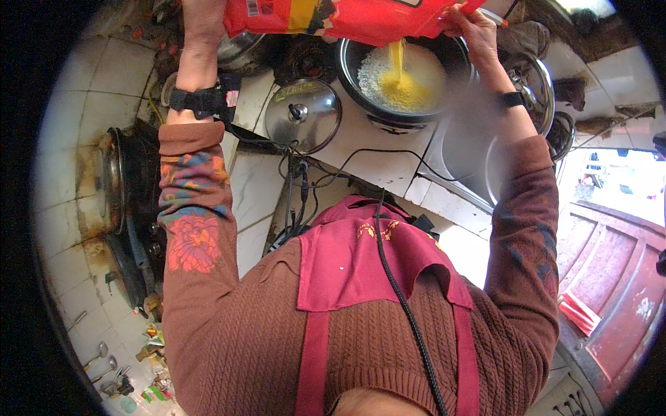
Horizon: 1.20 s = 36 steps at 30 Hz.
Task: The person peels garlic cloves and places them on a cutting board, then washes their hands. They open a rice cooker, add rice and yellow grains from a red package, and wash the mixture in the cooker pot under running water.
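Note:
A red plastic food bag [338, 18] is tilted over a dark cooking pot [341, 67] near the top of the view. Yellow grain or meal [403, 88] streams from its lower edge onto white rice-like grains [372, 70] inside the pot. With its fingers closed on the bag's right end, my right hand [471, 31] is raised beside the pot. My left hand [203, 21] is at the bag's left end, its fingers cut off by the picture's top edge. A round steel lid [303, 115] with a black knob lies on the tiled counter.
Black cables [304, 182] run across the counter's front edge. Another metal pot [242, 49] stands at upper left. A metal basin [460, 151] lies at right, below my forearm. Dark pans [117, 182] are far left, with ladles [99, 353] lower down. A red door [614, 270] is at right.

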Available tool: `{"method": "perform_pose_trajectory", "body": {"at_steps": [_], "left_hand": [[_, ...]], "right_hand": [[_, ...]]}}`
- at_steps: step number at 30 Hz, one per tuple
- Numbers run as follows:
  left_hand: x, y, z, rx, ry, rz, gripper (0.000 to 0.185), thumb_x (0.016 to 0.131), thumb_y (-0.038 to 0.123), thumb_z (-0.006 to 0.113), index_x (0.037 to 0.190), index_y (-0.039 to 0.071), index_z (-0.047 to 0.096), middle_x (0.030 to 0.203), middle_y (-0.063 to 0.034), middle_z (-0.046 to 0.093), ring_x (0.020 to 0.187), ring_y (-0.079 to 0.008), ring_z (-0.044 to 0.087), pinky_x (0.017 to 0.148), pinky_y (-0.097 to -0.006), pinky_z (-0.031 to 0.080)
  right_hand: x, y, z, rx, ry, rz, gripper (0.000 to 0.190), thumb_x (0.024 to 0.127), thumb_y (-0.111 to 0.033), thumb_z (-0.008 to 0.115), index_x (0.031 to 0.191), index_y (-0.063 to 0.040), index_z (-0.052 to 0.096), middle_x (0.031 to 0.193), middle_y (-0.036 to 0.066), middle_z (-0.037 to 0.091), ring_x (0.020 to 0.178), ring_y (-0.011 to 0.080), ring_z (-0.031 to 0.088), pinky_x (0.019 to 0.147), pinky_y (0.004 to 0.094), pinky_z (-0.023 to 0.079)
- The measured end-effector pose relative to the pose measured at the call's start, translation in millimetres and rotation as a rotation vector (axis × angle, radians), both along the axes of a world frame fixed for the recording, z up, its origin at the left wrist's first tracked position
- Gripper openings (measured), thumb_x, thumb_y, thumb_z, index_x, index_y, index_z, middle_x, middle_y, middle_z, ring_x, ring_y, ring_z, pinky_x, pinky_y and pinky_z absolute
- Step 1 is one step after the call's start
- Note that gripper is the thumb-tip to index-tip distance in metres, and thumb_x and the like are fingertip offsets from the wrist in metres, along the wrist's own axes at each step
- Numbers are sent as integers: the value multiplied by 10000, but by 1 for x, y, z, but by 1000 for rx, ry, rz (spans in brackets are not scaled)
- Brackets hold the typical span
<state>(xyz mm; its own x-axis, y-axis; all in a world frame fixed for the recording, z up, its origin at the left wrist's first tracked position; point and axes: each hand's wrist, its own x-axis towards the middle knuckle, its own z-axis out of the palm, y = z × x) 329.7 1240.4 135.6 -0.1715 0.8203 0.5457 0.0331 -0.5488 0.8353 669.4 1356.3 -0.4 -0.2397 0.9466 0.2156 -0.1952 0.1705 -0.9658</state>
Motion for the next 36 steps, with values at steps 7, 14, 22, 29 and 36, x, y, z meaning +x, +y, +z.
{"method": "perform_pose_trajectory", "body": {"at_steps": [7,14,22,29,36], "left_hand": [[-63,-8,-102,-115,-315,267,451,716,-31,646,1136,7,489,1102,-104,560,960,-235,565,805,-354,479],[-71,-38,-194,-120,-785,205,446,724,-47,621,1144,29,492,1138,-87,539,1018,-252,531,866,-393,441],[-10,-75,-238,-350,-1116,78,430,830,148,555,1227,68,412,1211,-111,489,1088,-292,482,936,-455,382],[28,-127,-241,-290,-1333,-6,469,841,298,537,1232,71,413,1238,-111,468,1107,-309,462,942,-487,362],[50,-248,-221,-34,-1429,-156,534,848,424,445,1229,51,418,1194,-157,496,988,-368,523,788,-462,462]], "right_hand": [[-23,7,37,195,-178,98,137,836,-155,576,859,-23,604,647,-13,568,532,63,522,464,197,408],[-74,3,92,423,-513,155,120,791,-104,599,807,12,625,641,-16,573,529,64,505,473,214,415],[-128,-11,171,532,-824,343,197,752,-166,652,716,26,628,555,34,567,489,94,518,453,242,422],[-190,-66,241,693,-965,572,203,745,-245,666,728,-42,668,498,-11,531,436,68,440,395,245,319],[-253,-205,261,881,-894,879,205,785,-239,625,807,-35,637,573,-1,558,490,73,494,440,217,373]]}}
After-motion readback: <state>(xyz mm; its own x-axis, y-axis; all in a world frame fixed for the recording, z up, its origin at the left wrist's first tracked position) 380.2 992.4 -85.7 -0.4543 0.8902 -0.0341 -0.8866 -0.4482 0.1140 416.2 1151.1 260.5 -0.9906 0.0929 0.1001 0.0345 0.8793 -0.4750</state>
